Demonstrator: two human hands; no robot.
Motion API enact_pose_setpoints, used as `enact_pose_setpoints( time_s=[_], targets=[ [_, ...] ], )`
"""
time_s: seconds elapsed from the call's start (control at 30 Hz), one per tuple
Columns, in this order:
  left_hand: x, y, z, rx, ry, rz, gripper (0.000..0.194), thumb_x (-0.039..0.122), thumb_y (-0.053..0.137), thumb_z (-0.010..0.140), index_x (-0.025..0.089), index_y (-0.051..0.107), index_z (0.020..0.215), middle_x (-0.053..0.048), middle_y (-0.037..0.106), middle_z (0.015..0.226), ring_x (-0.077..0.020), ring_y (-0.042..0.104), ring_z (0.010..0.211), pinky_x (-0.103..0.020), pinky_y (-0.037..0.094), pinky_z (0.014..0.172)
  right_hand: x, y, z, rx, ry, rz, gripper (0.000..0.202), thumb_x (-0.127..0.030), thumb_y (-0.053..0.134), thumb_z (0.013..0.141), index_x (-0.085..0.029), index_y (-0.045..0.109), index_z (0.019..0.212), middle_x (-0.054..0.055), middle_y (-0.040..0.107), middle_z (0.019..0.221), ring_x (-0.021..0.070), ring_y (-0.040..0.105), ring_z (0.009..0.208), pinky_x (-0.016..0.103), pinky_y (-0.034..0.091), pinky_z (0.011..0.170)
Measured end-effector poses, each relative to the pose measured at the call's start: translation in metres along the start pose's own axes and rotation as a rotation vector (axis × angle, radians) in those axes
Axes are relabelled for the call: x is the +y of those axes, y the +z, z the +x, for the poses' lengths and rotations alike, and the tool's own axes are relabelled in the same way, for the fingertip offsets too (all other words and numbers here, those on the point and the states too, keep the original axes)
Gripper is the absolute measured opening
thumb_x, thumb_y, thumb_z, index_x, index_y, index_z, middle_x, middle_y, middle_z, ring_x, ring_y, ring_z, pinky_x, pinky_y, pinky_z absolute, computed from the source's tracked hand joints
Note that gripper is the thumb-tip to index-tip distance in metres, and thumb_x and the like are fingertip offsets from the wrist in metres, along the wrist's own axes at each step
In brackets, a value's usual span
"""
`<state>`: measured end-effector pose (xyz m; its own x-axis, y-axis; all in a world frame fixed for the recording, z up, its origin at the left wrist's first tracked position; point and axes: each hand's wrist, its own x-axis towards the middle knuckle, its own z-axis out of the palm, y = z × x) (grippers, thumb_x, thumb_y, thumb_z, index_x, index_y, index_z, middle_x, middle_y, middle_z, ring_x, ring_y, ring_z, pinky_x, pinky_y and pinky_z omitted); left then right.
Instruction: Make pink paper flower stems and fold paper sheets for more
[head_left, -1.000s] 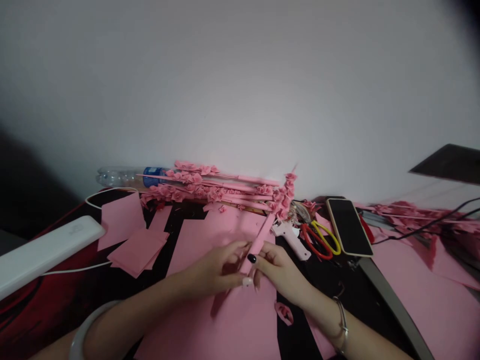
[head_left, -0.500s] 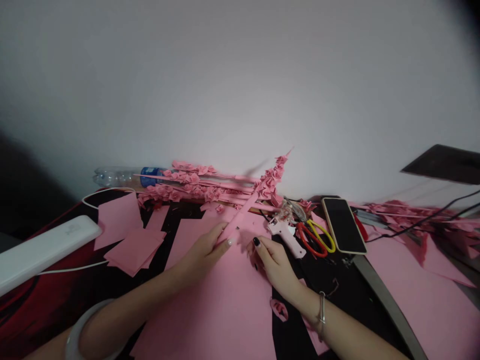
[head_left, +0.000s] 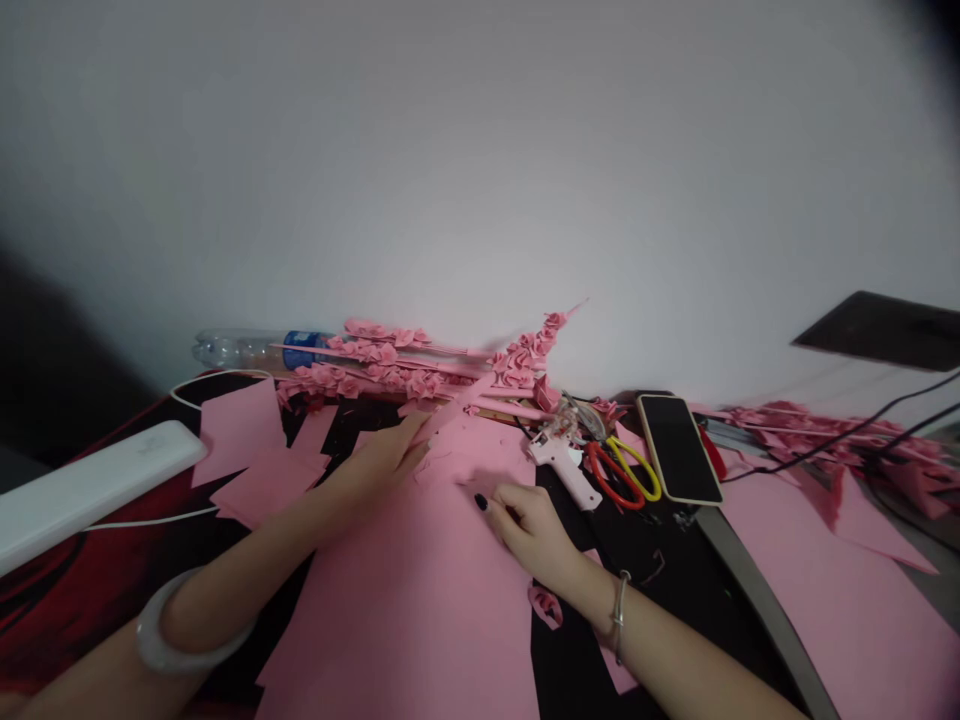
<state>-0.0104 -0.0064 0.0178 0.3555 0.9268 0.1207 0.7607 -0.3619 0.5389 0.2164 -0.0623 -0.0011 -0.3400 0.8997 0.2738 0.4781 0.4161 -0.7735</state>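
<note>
My left hand (head_left: pixel 390 455) is closed round the lower part of a pink paper flower stem (head_left: pixel 457 402), which slants up to the right. Folded pink blossoms (head_left: pixel 525 355) cluster at its upper end, over other flower stems by the wall. Over the large pink paper (head_left: pixel 420 600), my right hand (head_left: pixel 525 525) has its fingers curled together, thumb with a dark nail on top. Whatever it may hold is too small or hidden to make out.
Behind my right hand lie a pale glue gun (head_left: pixel 566 468), red and yellow scissors (head_left: pixel 626 475) and a phone (head_left: pixel 679 448). A power strip (head_left: pixel 97 490), pink sheets (head_left: pixel 240 430) and a bottle (head_left: pixel 240 350) are at left. More flowers (head_left: pixel 802 435) lie at right.
My left hand has moved left and slightly up with the stem, which now lies at a flatter slant. My right hand has shifted a little left and down, away from the stem.
</note>
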Motion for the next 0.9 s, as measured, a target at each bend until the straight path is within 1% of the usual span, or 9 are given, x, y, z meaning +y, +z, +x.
enact_pose_setpoints(
  time_s=[0.1, 0.2, 0.27, 0.33, 0.43, 0.53, 0.7, 0.9],
  targets=[
    [-0.010, -0.002, 0.005, 0.028, 0.018, 0.070, 0.037, 0.032, 0.034, 0.093, 0.017, 0.056, 0.119, -0.010, 0.069, 0.100, -0.0264, 0.066, 0.087, -0.033, 0.048, 0.076, 0.001, 0.000, 0.000, -0.011, -0.028, -0.023, 0.034, -0.015, 0.046, 0.084, -0.022, 0.027, 0.056, -0.006, 0.029, 0.050, 0.0097, 0.028, 0.048, 0.026, 0.021, 0.048],
    [-0.020, -0.003, 0.009, 0.107, 0.106, 0.163, 0.035, 0.029, 0.034, 0.094, 0.020, 0.061, 0.114, -0.009, 0.069, 0.109, -0.0258, 0.065, 0.095, -0.033, 0.049, 0.080, 0.002, 0.000, 0.000, -0.006, -0.021, -0.021, 0.035, -0.017, 0.045, 0.086, -0.022, 0.027, 0.056, -0.006, 0.030, 0.050, 0.0101, 0.028, 0.048, 0.026, 0.021, 0.048],
    [-0.026, -0.004, 0.012, 0.146, 0.157, 0.211, 0.036, 0.027, 0.035, 0.094, 0.021, 0.063, 0.116, -0.009, 0.069, 0.113, -0.0268, 0.063, 0.101, -0.036, 0.049, 0.086, 0.002, -0.001, 0.000, -0.015, -0.013, -0.015, 0.036, -0.018, 0.045, 0.087, -0.023, 0.027, 0.056, -0.006, 0.031, 0.051, 0.0103, 0.029, 0.048, 0.026, 0.022, 0.048],
    [-0.033, -0.005, 0.014, 0.159, 0.189, 0.239, 0.037, 0.025, 0.037, 0.093, 0.021, 0.063, 0.120, -0.010, 0.069, 0.115, -0.0285, 0.062, 0.104, -0.039, 0.047, 0.090, 0.001, -0.001, 0.000, -0.023, -0.005, -0.007, 0.036, -0.018, 0.045, 0.087, -0.023, 0.027, 0.056, -0.006, 0.031, 0.051, 0.0104, 0.029, 0.048, 0.026, 0.023, 0.049],
    [-0.044, -0.006, 0.018, 0.179, 0.262, 0.275, 0.039, 0.021, 0.039, 0.093, 0.023, 0.063, 0.124, -0.010, 0.069, 0.117, -0.0288, 0.061, 0.106, -0.041, 0.047, 0.091, 0.000, -0.002, 0.001, -0.024, 0.001, 0.000, 0.036, -0.016, 0.046, 0.087, -0.023, 0.026, 0.056, -0.006, 0.030, 0.051, 0.0105, 0.029, 0.049, 0.026, 0.023, 0.049],
    [-0.052, -0.008, 0.020, 0.208, 0.325, 0.302, 0.036, 0.022, 0.041, 0.094, 0.023, 0.064, 0.123, -0.010, 0.070, 0.115, -0.0276, 0.061, 0.104, -0.040, 0.047, 0.090, 0.000, -0.001, 0.001, -0.028, 0.001, 0.005, 0.037, -0.017, 0.046, 0.088, -0.023, 0.026, 0.057, -0.006, 0.030, 0.051, 0.0104, 0.028, 0.049, 0.026, 0.023, 0.049],
    [-0.056, -0.011, 0.020, 0.239, 0.363, 0.352, 0.038, 0.020, 0.038, 0.095, 0.021, 0.063, 0.124, -0.011, 0.066, 0.112, -0.0241, 0.060, 0.100, -0.033, 0.050, 0.080, 0.003, 0.000, 0.001, -0.038, 0.003, 0.009, 0.037, -0.016, 0.046, 0.087, -0.023, 0.027, 0.056, -0.006, 0.030, 0.051, 0.0101, 0.029, 0.049, 0.025, 0.023, 0.049],
    [-0.055, -0.006, 0.022, 0.306, 0.413, 0.316, 0.037, 0.022, 0.039, 0.095, 0.023, 0.066, 0.120, -0.009, 0.067, 0.110, -0.0235, 0.059, 0.098, -0.035, 0.049, 0.083, 0.004, 0.002, 0.000, -0.026, 0.005, 0.016, 0.037, -0.018, 0.046, 0.089, -0.023, 0.030, 0.056, -0.006, 0.035, 0.051, 0.0102, 0.032, 0.048, 0.025, 0.026, 0.049]
  ],
)
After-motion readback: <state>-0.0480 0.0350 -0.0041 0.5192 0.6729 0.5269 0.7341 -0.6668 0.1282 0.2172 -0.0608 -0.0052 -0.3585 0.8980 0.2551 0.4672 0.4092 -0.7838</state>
